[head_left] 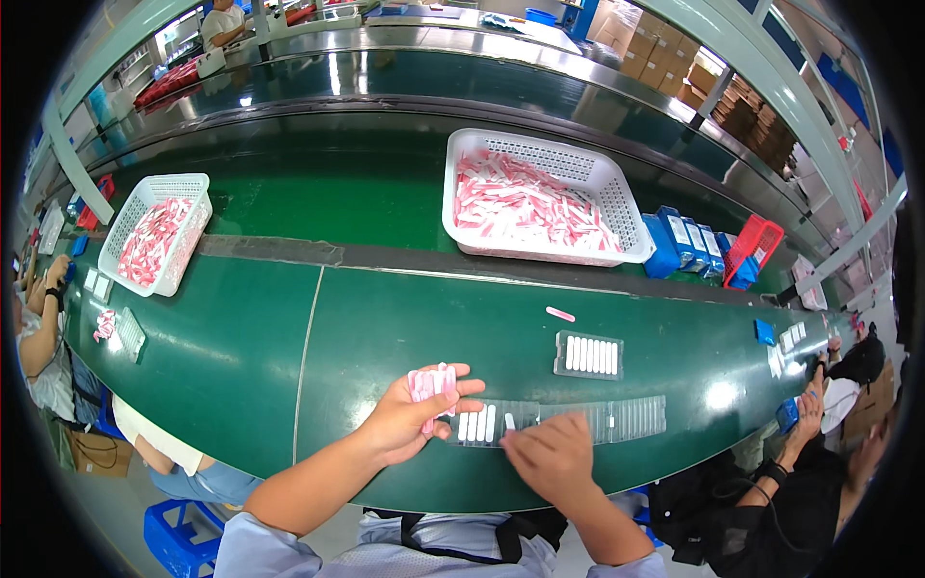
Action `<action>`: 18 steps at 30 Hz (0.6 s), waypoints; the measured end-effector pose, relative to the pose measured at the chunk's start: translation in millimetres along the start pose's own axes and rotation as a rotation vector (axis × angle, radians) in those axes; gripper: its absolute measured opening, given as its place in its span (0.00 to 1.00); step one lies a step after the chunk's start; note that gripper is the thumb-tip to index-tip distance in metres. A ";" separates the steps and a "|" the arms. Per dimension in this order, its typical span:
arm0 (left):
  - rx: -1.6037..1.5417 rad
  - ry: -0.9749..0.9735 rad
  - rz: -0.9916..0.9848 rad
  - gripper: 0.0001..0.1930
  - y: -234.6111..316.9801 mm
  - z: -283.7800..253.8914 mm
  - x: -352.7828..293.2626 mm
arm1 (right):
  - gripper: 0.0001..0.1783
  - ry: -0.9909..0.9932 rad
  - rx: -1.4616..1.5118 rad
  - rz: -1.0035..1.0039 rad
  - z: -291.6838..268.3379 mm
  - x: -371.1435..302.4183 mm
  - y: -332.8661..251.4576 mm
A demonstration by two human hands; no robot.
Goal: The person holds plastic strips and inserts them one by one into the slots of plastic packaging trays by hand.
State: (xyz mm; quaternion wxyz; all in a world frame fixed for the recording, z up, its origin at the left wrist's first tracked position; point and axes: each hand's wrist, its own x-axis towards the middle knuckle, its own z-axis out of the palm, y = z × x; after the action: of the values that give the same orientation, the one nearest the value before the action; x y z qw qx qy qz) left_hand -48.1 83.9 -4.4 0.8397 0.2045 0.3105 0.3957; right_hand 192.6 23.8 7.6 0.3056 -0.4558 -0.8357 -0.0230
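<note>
My left hand is closed around a bunch of small flat pink-and-white sticks with rounded ends. Over a clear ribbed plastic tray, my right hand pinches one such stick at its fingertips; motion blurs the fingers a little. Several white sticks lie side by side in the tray's left part, close to my left hand. Just beyond is a smaller clear tray holding a row of white sticks. One loose pink stick rests on the green table behind it.
A large white basket of pink-and-white sticks stands at the back, with blue boxes and a red basket to its right. Another filled white basket is at left. People sit on both sides; a co-worker's hand is at right.
</note>
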 end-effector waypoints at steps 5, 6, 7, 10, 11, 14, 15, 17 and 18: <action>0.061 -0.023 -0.109 0.20 0.6 -1.1 -1.1 | 0.13 -0.200 0.119 0.092 -2.0 -4.7 0.3; 0.063 -0.022 -0.108 0.20 1.1 0.0 -2.4 | 0.14 -0.252 0.209 0.090 -3.7 -5.3 9.2; 0.094 -0.021 -0.120 0.20 1.7 1.1 -3.9 | 0.15 -0.305 0.299 0.088 -5.3 -4.3 14.7; 0.144 -0.029 -0.144 0.20 1.8 3.9 -1.6 | 0.13 -0.268 0.312 0.073 -9.3 5.4 21.3; 0.159 -0.026 -0.156 0.20 0.5 4.4 -3.2 | 0.13 -0.266 0.311 0.076 -10.4 9.4 21.8; 0.160 -0.041 -0.159 0.19 -5.9 3.0 -3.8 | 0.12 -0.141 0.349 0.120 -11.9 23.3 20.8; 0.162 -0.040 -0.159 0.19 -5.9 2.9 -3.8 | 0.11 -0.080 0.390 0.171 -12.8 28.2 18.3; 0.305 -0.077 -0.163 0.18 -6.3 4.1 -4.0 | 0.11 -0.016 0.429 0.224 -12.4 36.5 10.1; 0.306 -0.080 -0.166 0.18 -7.6 5.2 -4.2 | 0.10 -0.002 0.487 0.263 -10.6 40.7 3.7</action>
State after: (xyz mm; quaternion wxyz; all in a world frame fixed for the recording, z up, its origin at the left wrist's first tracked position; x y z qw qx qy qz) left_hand -42.5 75.5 -3.6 0.8403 0.3193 0.3492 0.2646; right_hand 184.5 53.1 36.9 0.4057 -0.4737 -0.7504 0.2189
